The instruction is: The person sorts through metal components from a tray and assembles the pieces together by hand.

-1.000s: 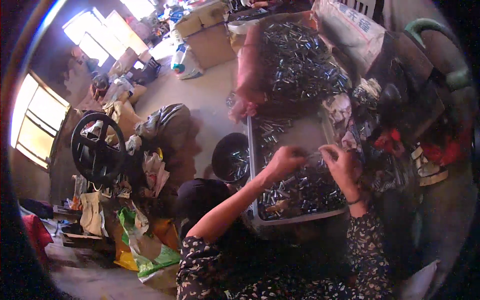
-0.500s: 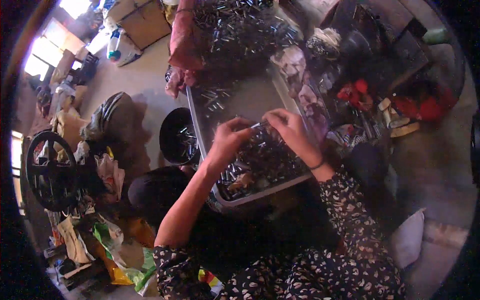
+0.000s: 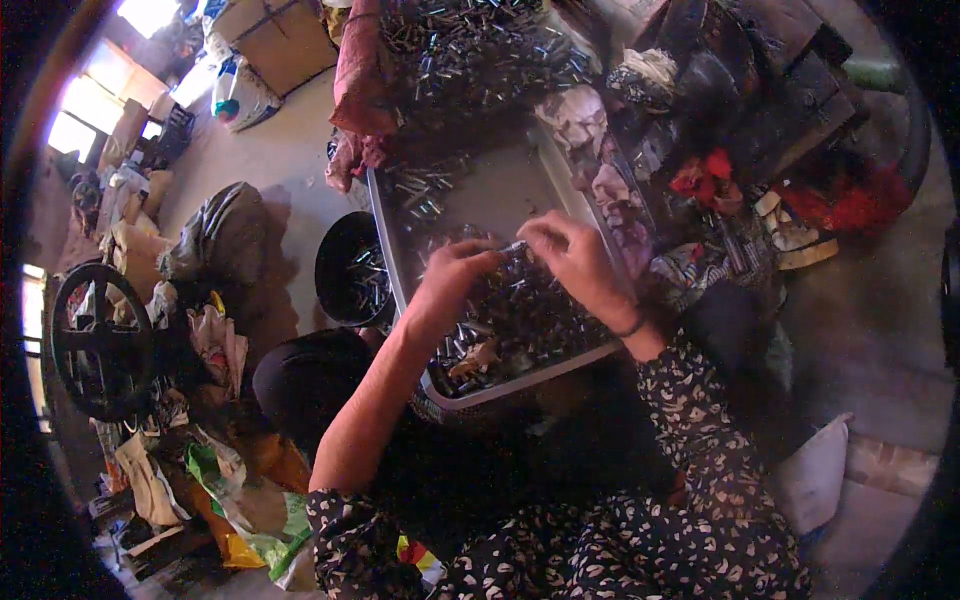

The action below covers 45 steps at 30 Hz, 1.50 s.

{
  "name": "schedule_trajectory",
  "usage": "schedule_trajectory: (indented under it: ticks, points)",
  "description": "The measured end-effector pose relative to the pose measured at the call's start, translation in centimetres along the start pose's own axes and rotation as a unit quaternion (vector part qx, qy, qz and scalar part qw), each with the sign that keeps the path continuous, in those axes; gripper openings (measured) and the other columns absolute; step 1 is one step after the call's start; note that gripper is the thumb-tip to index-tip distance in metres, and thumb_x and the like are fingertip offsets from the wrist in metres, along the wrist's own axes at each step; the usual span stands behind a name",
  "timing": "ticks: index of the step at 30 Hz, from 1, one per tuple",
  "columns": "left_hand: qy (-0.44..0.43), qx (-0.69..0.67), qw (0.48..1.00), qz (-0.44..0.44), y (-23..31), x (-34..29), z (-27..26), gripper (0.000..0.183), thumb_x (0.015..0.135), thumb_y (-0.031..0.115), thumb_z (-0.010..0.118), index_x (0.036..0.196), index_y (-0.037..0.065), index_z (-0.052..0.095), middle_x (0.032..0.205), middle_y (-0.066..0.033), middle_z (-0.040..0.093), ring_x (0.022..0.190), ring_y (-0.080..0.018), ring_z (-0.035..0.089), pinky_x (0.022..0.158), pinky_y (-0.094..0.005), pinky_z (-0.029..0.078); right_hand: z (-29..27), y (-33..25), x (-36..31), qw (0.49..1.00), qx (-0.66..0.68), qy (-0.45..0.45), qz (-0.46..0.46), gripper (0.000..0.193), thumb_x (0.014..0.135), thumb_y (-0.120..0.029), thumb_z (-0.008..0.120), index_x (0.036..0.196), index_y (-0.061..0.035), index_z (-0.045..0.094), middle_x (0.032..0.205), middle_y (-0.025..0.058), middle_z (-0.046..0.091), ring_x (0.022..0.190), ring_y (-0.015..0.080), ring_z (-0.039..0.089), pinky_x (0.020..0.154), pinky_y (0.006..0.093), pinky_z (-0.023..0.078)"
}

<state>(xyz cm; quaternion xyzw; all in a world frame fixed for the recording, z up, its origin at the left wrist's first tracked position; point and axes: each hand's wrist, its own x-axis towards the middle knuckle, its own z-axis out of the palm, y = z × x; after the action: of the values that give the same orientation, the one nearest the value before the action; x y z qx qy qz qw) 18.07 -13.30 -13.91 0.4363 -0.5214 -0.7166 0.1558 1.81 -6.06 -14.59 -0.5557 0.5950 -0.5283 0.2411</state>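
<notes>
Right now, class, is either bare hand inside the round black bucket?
No: the left hand and right hand are both over the grey rectangular tray, beside that bucket.

A grey tray (image 3: 388,250) is carrying small metal pieces (image 3: 570,320); a pale floor (image 3: 297,130) is spreading beyond its left side.
The pieces are lying heaped in the near part, a brown scrap (image 3: 473,360) resting among them, while a thinner scatter is lying toward the far left corner. On the floor, a grey bundle (image 3: 218,237), a white bag (image 3: 245,98) and a cardboard box (image 3: 282,50) are sitting.
</notes>
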Motion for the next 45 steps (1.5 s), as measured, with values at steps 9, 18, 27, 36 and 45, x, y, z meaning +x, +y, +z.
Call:
schedule_trajectory:
  ticks: [9,18,27,36,45]
  points:
    - [-0.099,-0.077,0.992,0.027,0.7,-1.5,0.0,0.023,0.074,0.019,0.060,0.090,0.004,0.057,0.077,-0.0007,0.057,0.066,-0.0070,0.051,0.059,-0.0201,0.041,-0.5,-2.2,-0.4,0.968,0.180,-0.049,0.168,0.026,0.078,-0.026,0.058,0.082,-0.0002,0.060,0.081,0.0022,0.060,0.077,0.0086,0.053,0.072,0.0225,0.041]
    - [-0.083,0.016,0.993,0.079,1.3,-2.6,0.2,0.024,0.075,0.027,0.061,0.078,0.003,0.057,0.068,0.0028,0.053,0.060,-0.0054,0.046,0.056,-0.0202,0.038,-0.2,-1.9,-0.6,0.970,0.182,-0.058,0.152,0.029,0.079,-0.029,0.056,0.079,-0.0010,0.061,0.077,0.0012,0.059,0.073,0.0086,0.051,0.070,0.0234,0.040]
    - [-0.048,0.075,0.994,0.065,0.9,-2.1,0.3,0.025,0.076,0.026,0.061,0.081,0.002,0.058,0.068,-0.0002,0.055,0.062,-0.0060,0.048,0.057,-0.0211,0.040,0.4,-1.3,-1.0,0.980,0.124,-0.065,0.144,0.027,0.080,-0.026,0.055,0.080,0.0001,0.060,0.076,0.0022,0.060,0.074,0.0087,0.052,0.069,0.0240,0.041]
    - [-0.020,0.102,0.991,0.081,1.1,-2.8,0.9,0.031,0.077,0.027,0.058,0.089,-0.001,0.060,0.074,-0.0021,0.057,0.067,-0.0071,0.049,0.061,-0.0231,0.041,-1.9,-3.1,-1.3,0.995,0.045,-0.035,0.084,0.017,0.082,-0.019,0.053,0.086,-0.0036,0.058,0.073,0.0009,0.057,0.065,0.0083,0.052,0.060,0.0214,0.041]
    - [-0.042,0.091,0.991,0.091,2.9,-2.2,3.7,0.026,0.076,0.023,0.057,0.086,0.000,0.062,0.071,0.0008,0.056,0.062,-0.0076,0.047,0.058,-0.0221,0.038,-10.6,-7.1,-4.4,0.970,-0.071,0.228,-0.035,0.012,0.081,-0.007,0.048,0.091,-0.0033,0.054,0.085,0.0038,0.054,0.081,0.0134,0.049,0.075,0.0247,0.039]
